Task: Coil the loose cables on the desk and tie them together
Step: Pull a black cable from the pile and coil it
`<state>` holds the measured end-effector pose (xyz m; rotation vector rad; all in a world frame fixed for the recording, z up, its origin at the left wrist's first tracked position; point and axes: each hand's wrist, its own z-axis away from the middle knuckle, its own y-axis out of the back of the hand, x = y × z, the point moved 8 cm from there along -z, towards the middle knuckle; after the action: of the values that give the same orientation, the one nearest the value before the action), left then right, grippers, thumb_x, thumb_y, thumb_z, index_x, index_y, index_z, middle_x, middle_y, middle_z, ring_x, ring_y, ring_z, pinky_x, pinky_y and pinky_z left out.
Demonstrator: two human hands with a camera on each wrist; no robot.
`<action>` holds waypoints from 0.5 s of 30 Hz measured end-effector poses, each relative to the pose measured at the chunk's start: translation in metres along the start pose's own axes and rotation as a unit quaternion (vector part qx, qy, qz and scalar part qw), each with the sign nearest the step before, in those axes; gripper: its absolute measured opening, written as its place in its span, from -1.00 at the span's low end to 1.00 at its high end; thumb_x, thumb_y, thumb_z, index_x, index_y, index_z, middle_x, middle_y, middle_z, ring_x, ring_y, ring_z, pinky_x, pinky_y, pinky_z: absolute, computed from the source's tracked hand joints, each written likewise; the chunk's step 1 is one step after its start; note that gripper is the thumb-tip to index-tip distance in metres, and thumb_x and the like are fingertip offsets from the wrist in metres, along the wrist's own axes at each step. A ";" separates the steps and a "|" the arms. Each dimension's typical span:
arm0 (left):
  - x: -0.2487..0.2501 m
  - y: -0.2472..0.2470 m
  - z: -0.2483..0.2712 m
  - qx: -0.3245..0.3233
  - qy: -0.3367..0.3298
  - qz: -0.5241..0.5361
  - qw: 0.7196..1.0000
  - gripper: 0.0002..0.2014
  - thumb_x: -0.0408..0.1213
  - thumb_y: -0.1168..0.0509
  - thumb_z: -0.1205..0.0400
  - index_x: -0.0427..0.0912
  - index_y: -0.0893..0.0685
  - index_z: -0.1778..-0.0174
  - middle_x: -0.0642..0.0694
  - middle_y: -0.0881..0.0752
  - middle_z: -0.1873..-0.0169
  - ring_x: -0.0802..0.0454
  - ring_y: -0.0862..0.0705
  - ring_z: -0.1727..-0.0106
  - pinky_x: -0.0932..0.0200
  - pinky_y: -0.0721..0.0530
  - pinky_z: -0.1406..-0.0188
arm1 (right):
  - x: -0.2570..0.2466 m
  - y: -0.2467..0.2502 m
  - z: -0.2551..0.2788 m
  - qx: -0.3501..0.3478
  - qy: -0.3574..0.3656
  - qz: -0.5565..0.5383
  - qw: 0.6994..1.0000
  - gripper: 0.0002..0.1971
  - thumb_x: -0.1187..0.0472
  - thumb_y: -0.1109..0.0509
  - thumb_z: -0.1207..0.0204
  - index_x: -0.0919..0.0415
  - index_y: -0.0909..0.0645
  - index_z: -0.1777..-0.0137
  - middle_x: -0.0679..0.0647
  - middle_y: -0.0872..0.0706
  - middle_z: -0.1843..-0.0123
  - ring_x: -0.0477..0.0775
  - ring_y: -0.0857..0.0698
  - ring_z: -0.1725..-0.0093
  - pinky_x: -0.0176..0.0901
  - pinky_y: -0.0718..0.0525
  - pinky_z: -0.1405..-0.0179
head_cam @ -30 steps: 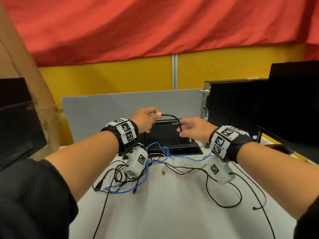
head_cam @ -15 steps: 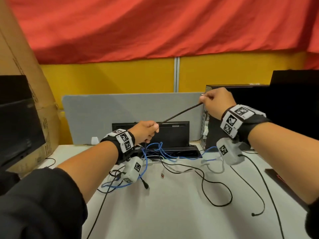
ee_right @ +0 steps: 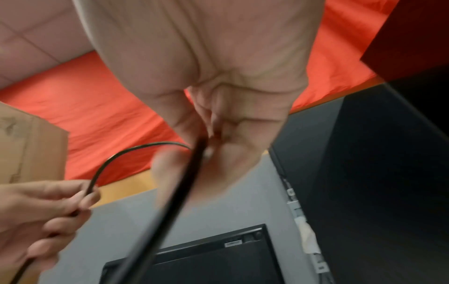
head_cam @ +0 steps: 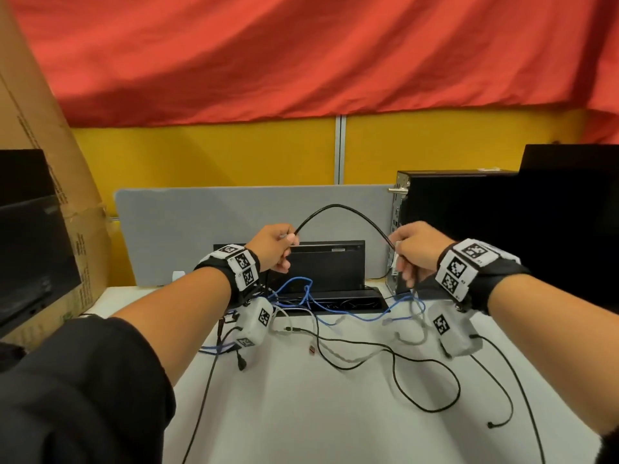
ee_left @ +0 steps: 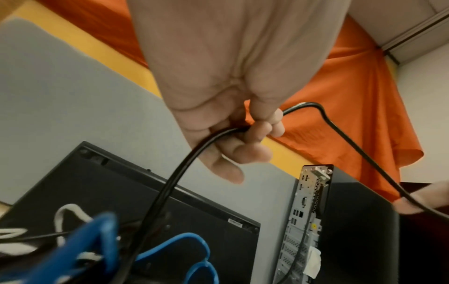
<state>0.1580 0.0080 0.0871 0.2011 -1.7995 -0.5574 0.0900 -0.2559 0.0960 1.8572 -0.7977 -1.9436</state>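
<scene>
Pinching the black cable (head_cam: 338,209) in your left hand (head_cam: 273,247) and right hand (head_cam: 415,254), both grips clenched on it mid-frame above the tabletop (head_cam: 318,413), bring hands together evenly, keeping that arch one neat loop.

Black cable (head_cam: 338,209) looks like smooth rubbery plastic with a slight sheen, and the blue cable (head_cam: 303,289) on the counter (head_cam: 301,413) has the same slick jacket. There's also a white cable (head_cam: 355,358) that looks braided, kinda fabric-ish. Counter top is a matt pale laminate. The divider panel (head_cam: 201,229) behind is grey felt, soft and matt. The tower PC (head_cam: 452,229) has a perforated bare metal back and a matt black side. Red drape (head_cam: 301,61) up top is thin wrinkly cloth, and the box (head_cam: 67,229) on the left is plain brown cardboard.
</scene>
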 end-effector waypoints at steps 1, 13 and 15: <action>0.006 -0.002 0.000 -0.001 -0.010 -0.008 1.000 -0.73 -0.29 -0.04 -0.80 -0.14 -0.56 0.17 -0.07 -0.42 0.48 0.02 -0.47 0.52 0.14 -0.67 0.42 | -0.003 -0.011 0.001 -0.025 -0.006 0.010 1.000 -0.68 0.44 -0.18 -0.57 0.31 -0.49 -0.31 0.39 -0.75 0.21 0.30 -0.77 0.34 0.15 -0.81 0.36; 0.040 -0.025 0.004 -0.049 -0.069 -0.092 0.992 -0.79 -0.18 -0.22 -0.74 -0.09 -0.67 0.16 -0.07 -0.46 0.44 0.09 -0.36 0.48 0.23 -0.41 0.48 | -0.101 -0.051 0.018 0.065 0.259 0.250 0.931 -0.74 0.07 -0.31 -0.65 0.14 -0.74 -0.18 0.12 -0.78 0.02 0.13 -0.71 0.00 -0.04 -0.67 -0.04; 0.032 -0.018 0.003 -0.046 -0.052 -0.093 0.993 -0.76 -0.17 -0.21 -0.75 -0.08 -0.70 0.19 -0.04 -0.47 0.44 0.10 -0.38 0.46 0.27 -0.44 0.47 | -0.094 -0.035 0.014 0.115 0.243 0.229 0.935 -0.77 0.06 -0.30 -0.65 0.10 -0.75 -0.10 0.09 -0.76 0.15 0.11 -0.70 0.14 -0.01 -0.72 0.04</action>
<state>0.1431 -0.0204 0.1056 0.2840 -1.8621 -0.7945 0.0897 -0.1696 0.1497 1.9367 -1.1901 -1.0835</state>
